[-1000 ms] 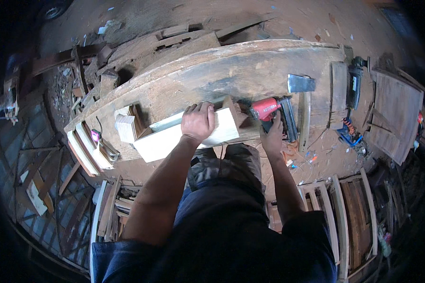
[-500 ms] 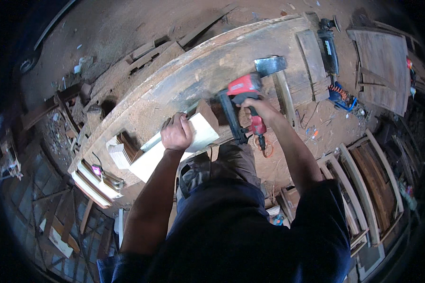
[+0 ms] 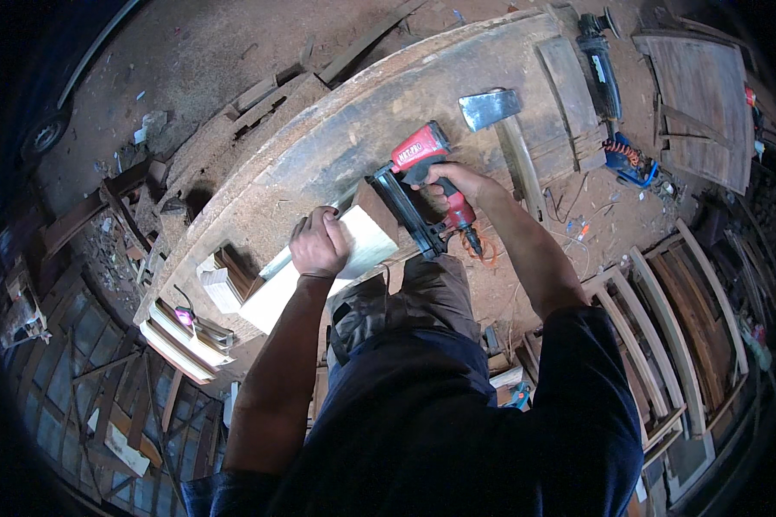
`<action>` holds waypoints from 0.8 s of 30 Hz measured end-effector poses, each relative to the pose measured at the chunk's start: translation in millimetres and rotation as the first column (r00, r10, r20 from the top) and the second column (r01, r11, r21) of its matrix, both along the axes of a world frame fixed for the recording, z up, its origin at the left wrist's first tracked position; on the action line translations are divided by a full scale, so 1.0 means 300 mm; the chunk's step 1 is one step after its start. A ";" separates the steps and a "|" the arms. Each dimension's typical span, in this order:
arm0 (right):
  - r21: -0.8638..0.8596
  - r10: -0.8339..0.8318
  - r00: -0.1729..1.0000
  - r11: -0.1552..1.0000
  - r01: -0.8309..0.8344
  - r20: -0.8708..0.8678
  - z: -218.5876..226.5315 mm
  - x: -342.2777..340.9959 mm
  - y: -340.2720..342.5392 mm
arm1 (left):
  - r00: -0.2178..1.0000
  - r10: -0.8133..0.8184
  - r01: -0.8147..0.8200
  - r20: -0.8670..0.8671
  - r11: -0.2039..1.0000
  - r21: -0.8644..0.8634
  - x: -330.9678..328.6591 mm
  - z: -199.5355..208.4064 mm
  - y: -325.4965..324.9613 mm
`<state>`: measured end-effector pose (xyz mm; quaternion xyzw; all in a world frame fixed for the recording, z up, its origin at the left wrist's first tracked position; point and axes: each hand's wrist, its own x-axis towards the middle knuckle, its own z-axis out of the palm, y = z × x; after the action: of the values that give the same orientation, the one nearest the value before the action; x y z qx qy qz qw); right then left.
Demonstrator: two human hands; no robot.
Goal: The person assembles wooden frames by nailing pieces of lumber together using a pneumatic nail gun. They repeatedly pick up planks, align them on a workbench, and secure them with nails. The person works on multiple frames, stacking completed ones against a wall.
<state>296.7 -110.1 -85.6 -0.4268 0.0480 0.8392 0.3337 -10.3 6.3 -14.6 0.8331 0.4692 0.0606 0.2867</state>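
My left hand [image 3: 319,242] is closed over the upper edge of a pale wooden board [image 3: 366,246], which lies slantwise at the near side of the workbench. A brown wooden piece [image 3: 372,200] shows behind the board's right end. In my right hand [image 3: 453,182] is a red and black nail gun [image 3: 417,148], gripped by its handle. Its long black magazine runs down toward my lap, just right of the board's end. Whether its nose touches the wood, I cannot tell. Beyond it on the bench lies a hatchet [image 3: 490,109] with a wooden handle.
The curved-looking wooden workbench [image 3: 319,138] spans the view. An angle grinder [image 3: 601,73] lies at its right end. Stacked wood pieces [image 3: 224,280] sit left of the board. Curved wooden frames [image 3: 655,327] stand at the right, and an orange hose [image 3: 489,250] hangs below the gun.
The nail gun in my right hand has moved left, closer to the board's end, and shows less blur. My left hand stays on the board. The whole view has shifted slightly.
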 end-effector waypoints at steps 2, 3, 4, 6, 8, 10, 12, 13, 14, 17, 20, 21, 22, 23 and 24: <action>0.000 -0.004 1.000 1.000 0.004 0.013 0.005 -0.001 0.004 | 1.000 0.005 -0.005 -0.009 1.000 -0.010 0.003 0.009 0.001; -0.004 -0.007 1.000 1.000 0.007 0.012 0.007 -0.001 0.006 | 1.000 0.004 -0.004 -0.012 1.000 -0.010 0.004 0.010 0.001; -0.008 -0.009 1.000 1.000 0.009 0.011 0.009 -0.001 0.007 | 1.000 0.003 -0.003 -0.014 1.000 -0.010 0.006 0.011 0.001; 0.014 0.021 0.998 1.000 -0.022 0.064 0.017 0.004 0.007 | 1.000 -0.005 0.005 -0.013 1.000 -0.007 0.006 0.010 0.001; 0.011 0.048 0.993 0.999 -0.049 0.106 0.018 0.008 0.008 | 1.000 -0.018 0.018 -0.005 1.000 -0.002 0.003 0.007 0.003; -0.018 0.068 0.988 0.998 -0.066 0.138 0.009 0.008 0.003 | 1.000 -0.008 0.007 -0.013 1.000 -0.017 0.005 0.009 0.004; -0.039 0.033 0.994 0.999 -0.029 0.103 -0.001 0.006 -0.008 | 1.000 -0.004 0.003 -0.027 1.000 -0.020 0.009 0.014 0.004; -0.049 0.015 0.996 0.999 -0.011 0.086 -0.007 0.005 -0.015 | 0.999 -0.005 0.004 -0.036 1.000 -0.016 0.010 0.018 0.003; -0.081 0.034 0.991 0.996 -0.024 0.132 -0.016 0.003 -0.026 | 0.999 -0.007 0.006 -0.045 1.000 -0.012 0.012 0.020 0.002; -0.125 0.056 0.979 0.992 -0.032 0.195 -0.022 -0.007 -0.051 | 0.999 -0.024 0.023 -0.027 1.000 -0.019 0.005 0.013 0.005; -0.067 0.006 0.991 0.998 0.003 0.131 0.044 -0.007 -0.045 | 1.000 -0.014 0.013 -0.010 1.000 -0.014 0.001 0.005 0.001; -0.045 -0.005 0.994 0.999 0.010 0.111 0.055 -0.007 -0.047 | 1.000 -0.013 0.013 -0.017 1.000 -0.013 0.003 0.007 0.001; -0.023 -0.016 0.996 1.000 0.018 0.091 0.060 -0.006 -0.051 | 1.000 -0.013 0.012 -0.025 1.000 -0.012 0.005 0.012 0.001; -0.029 -0.023 0.997 0.999 0.025 0.079 0.057 -0.006 -0.055 | 0.999 -0.012 0.012 -0.032 1.000 -0.011 0.007 0.014 0.001; -0.033 -0.032 0.997 0.999 0.034 0.068 0.049 -0.004 -0.060 | 0.999 -0.013 0.013 -0.032 1.000 -0.013 0.007 0.014 0.001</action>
<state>295.4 -127.9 -70.8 -0.4599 0.0580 0.8176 0.3415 -8.2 6.8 -10.4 0.8351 0.4688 0.0423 0.2847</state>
